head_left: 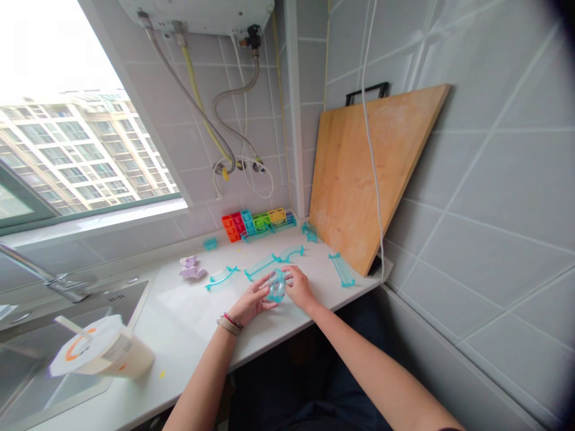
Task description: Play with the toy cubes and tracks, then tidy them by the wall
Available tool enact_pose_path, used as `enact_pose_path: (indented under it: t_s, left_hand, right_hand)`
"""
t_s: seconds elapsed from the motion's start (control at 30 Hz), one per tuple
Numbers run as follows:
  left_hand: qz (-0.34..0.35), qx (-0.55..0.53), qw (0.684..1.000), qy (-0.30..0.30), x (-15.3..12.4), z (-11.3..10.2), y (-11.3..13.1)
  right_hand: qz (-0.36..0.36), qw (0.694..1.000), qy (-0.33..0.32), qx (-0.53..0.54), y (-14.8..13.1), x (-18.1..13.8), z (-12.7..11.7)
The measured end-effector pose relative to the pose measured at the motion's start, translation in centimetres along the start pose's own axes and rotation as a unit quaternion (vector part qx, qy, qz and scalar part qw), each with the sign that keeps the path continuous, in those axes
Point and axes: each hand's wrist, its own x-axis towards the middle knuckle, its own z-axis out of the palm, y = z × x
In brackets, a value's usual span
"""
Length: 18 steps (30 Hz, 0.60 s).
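Between my two hands, just above the white counter near its front edge, is a clear turquoise plastic piece (277, 286). My left hand (252, 302) grips it from the left with thumb and fingers. From the right, my right hand (299, 287) pinches its upper side, with some fingertips hidden. Around them lie more see-through turquoise track-like pieces: a curved one (222, 277) to the left, a straight one (262, 267) and another curved one (294, 254) behind, and a straight one (342, 270) to the right.
Colourful plastic blocks (258, 222) stand along the back wall. Lilac pieces (192, 268) lie left, near the sink (139, 293) and faucet (63, 284). A lidded cup with straw (112, 350) stands front left. A wooden board (372, 173) leans right, with a white cable (371, 143) hanging before it.
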Motion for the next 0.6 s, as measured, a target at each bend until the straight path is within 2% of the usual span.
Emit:
enact_pose_path:
  t_s: [0.6]
  left_hand:
    - [-0.003,0.005,1.0,-0.01,0.33,-0.71,-0.46]
  right_hand:
    - [0.013,0.999,0.022,-0.03,0.32,0.03,0.19]
